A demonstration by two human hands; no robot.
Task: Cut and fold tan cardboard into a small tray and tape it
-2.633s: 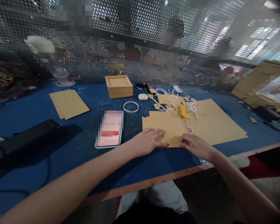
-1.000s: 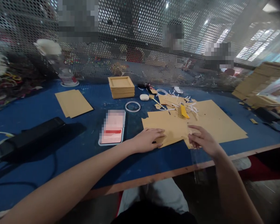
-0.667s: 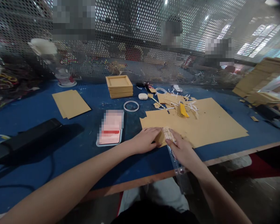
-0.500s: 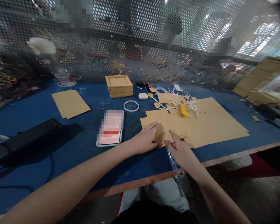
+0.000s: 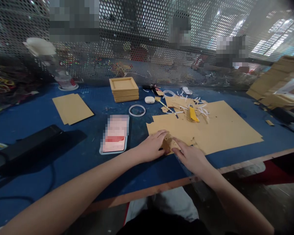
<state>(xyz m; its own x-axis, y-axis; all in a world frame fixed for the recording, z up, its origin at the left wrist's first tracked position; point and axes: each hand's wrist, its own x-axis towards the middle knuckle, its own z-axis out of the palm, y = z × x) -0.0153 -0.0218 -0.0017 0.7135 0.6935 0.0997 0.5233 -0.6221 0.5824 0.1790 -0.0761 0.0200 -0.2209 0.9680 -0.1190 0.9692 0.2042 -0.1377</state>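
Observation:
My left hand (image 5: 152, 147) is curled around the left side of a small bent piece of brown cardboard (image 5: 168, 142), thumb below and fingers above. From the other side, my right hand (image 5: 193, 157) meets the same piece, its index finger and thumb at the right edge. A clear plastic ruler (image 5: 185, 168) runs under my right hand, blurred, and sticks out past the table's front edge; the grip on it is partly hidden. Beneath both hands lie large flat cardboard sheets (image 5: 226, 125).
A phone (image 5: 115, 137) lies left of my hands. Behind are a tape ring (image 5: 137, 110), a stack of wooden frames (image 5: 124, 88), a white earbud case (image 5: 149, 100), a yellow cutter (image 5: 193, 114) and paper scraps. Cardboard cards (image 5: 73, 109) and a black case-like object (image 5: 29, 147) sit left.
My right hand has shifted slightly right and turned, its fingers now closer on the cardboard piece. The ruler has swung to the right with it. My left hand stays nearly in place.

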